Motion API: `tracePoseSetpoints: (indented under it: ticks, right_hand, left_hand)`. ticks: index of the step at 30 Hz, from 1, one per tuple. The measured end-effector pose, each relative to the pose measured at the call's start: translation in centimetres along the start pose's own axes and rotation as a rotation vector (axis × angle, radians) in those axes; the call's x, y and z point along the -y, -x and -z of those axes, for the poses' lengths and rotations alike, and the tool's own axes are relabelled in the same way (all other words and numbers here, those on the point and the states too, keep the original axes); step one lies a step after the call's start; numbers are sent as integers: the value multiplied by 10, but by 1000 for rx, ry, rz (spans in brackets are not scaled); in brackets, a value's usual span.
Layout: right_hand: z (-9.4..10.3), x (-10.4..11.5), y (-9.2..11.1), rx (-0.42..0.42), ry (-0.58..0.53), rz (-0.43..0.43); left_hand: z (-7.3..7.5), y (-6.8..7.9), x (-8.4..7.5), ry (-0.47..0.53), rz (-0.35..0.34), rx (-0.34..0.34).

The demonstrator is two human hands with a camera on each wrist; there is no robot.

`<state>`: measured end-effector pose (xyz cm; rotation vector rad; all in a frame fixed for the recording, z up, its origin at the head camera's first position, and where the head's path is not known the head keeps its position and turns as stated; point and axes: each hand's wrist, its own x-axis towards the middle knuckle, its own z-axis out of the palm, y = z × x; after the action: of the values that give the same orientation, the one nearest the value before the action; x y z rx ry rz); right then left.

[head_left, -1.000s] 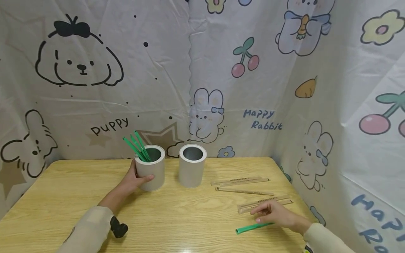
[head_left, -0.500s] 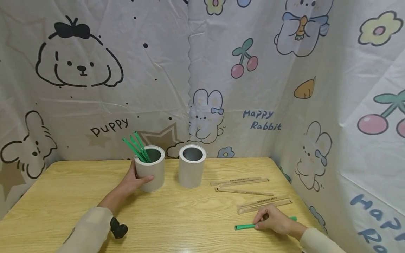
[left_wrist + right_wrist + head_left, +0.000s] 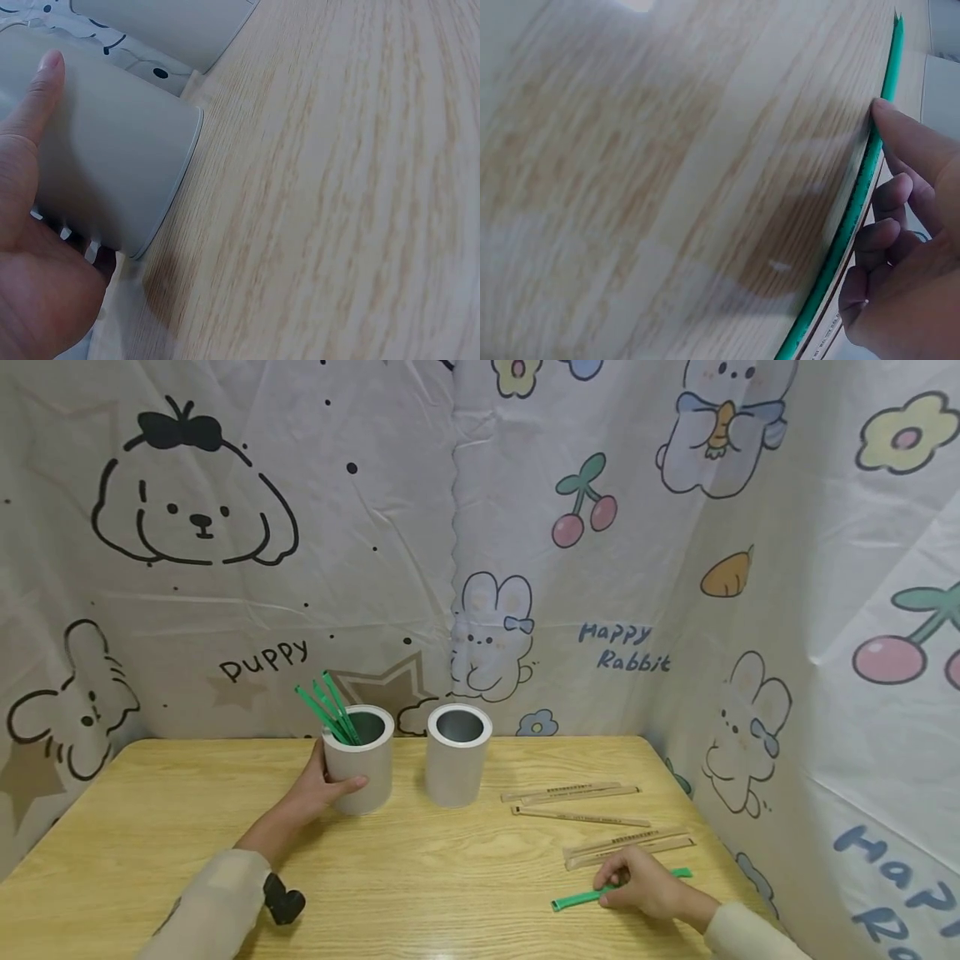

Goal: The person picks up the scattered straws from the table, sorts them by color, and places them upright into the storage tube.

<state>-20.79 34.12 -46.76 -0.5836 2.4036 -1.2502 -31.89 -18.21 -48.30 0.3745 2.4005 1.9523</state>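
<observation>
Green stick (image 3: 576, 901), head view: it is showing at the near right of the wooden table (image 3: 420, 877). Its long axis is running roughly left to right, the left end pointing slightly toward the person, the right end angling away. The right hand (image 3: 643, 887) is covering its middle; both ends are showing. Thumb and fingers are pinching the stick; cannot tell whether it is touching the wood. Brown sticks (image 3: 581, 817) are lying just beyond. The left hand (image 3: 321, 787) is gripping the left cup (image 3: 363, 777), which is standing upright near the right cup (image 3: 455, 768). Other green sticks (image 3: 327, 710) are leaning left in the left cup, their lower ends hidden inside.

Left wrist view: the left cup is running off the left edge, the right cup off the top. The thumb is stretching along the cup wall; the other fingers are passing behind it, mostly hidden.

Right wrist view: the green stick is slanting from upper right to the bottom border, where it is being cut off. The unused fingers are curling inward. Print beside it is too blurred to read.
</observation>
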Motion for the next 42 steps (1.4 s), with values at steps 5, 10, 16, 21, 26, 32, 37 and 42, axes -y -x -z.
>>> tracePoseSetpoints:
  ticks: [5, 10, 16, 21, 26, 32, 37, 42]
  right_hand:
    - [0, -1, -3, -19, 47, 26]
    - [2, 7, -11, -4, 25, 65]
    - [3, 51, -46, -47, -110, -2]
    - [-7, 110, -96, -147, -197, -28]
    - [-28, 179, -153, -253, -340, 40]
    - [-53, 249, -210, -360, -577, 159]
    - [-65, 293, -242, -428, -761, 255]
    - [-76, 316, -260, -516, -846, 296]
  left_hand:
    - [2, 1, 0, -12, 11, -3]
    - [3, 2, 0, -27, 36, 2]
    - [4, 3, 3, -32, 40, 2]
    - [6, 3, 4, -29, 33, -1]
    - [5, 3, 3, -25, 28, -8]
    - [2, 3, 1, -1, 15, 2]
    - [2, 3, -2, 6, 9, 0]
    - [1, 2, -4, 4, 12, 11]
